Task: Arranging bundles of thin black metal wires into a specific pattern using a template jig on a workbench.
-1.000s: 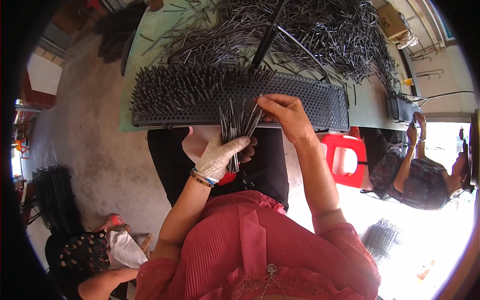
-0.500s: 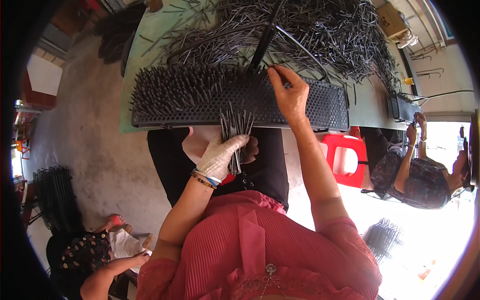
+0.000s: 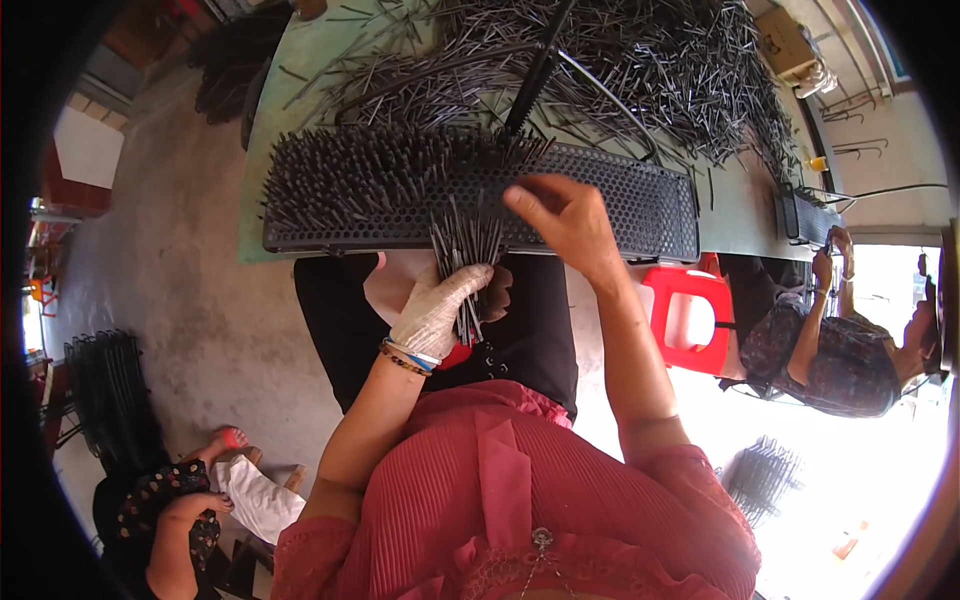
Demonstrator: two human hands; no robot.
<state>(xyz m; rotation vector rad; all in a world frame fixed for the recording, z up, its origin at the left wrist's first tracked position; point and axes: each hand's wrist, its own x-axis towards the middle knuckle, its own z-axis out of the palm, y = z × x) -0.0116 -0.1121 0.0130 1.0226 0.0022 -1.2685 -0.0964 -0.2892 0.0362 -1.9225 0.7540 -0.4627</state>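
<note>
My left hand (image 3: 440,305), in a white glove with dark fingertips, is closed round a bundle of thin dark sticks (image 3: 466,245) that fan out upward before the table's near edge. My bare right hand (image 3: 570,220) hovers over a long black perforated board (image 3: 625,205), just right of the bundle's tips. Its thumb and index finger are drawn close together; whatever may be between them is too small to make out. Upright sticks (image 3: 350,180) crowd the left half of the board, while rows of open holes show on its right.
A heap of loose dark sticks (image 3: 660,70) covers the far part of the green table (image 3: 285,100). A black metal frame (image 3: 540,75) rises behind the board. To the right stand a red stool (image 3: 690,320) and a seated person (image 3: 830,345); another person (image 3: 170,515) sits lower left.
My right hand has moved from the board's far edge toward me and slightly left, nearer the bundle. The left hand has barely shifted. The lower-left person's arm has drawn back.
</note>
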